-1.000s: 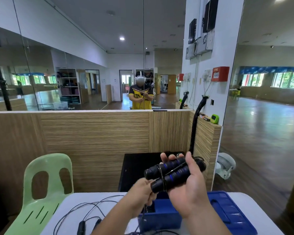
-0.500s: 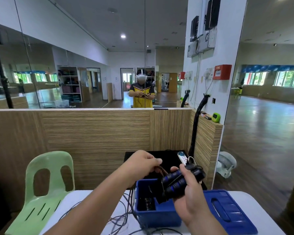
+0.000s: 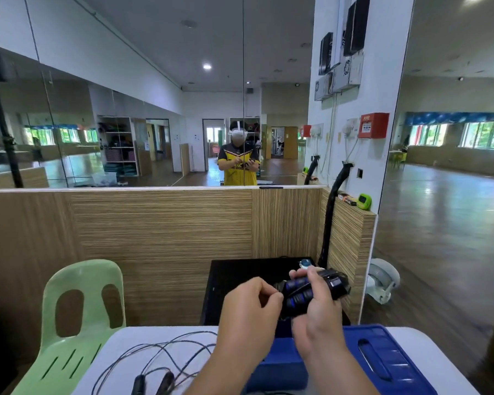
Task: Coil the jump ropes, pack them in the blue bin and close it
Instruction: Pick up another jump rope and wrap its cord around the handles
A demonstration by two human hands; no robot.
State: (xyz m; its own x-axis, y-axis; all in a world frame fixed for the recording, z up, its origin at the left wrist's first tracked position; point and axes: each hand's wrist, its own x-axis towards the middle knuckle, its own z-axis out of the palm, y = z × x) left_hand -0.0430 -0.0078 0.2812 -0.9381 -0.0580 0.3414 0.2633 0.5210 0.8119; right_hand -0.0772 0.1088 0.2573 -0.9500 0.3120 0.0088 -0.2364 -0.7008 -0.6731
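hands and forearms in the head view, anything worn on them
Both are bare: the left hand and the right hand show no gloves, rings or markings, and no watch or band shows at either wrist. Both forearms are uncovered down to the bottom edge of the picture, with no sleeve in sight. The mirror shows short sleeves on a yellow and black shirt.

— How much of the blue bin [image 3: 280,366] shows?
— Little; both forearms cover it, so its inside is hidden.
— And the loose rope [image 3: 160,354] left of the bin?
— Its handles run off the bottom edge.
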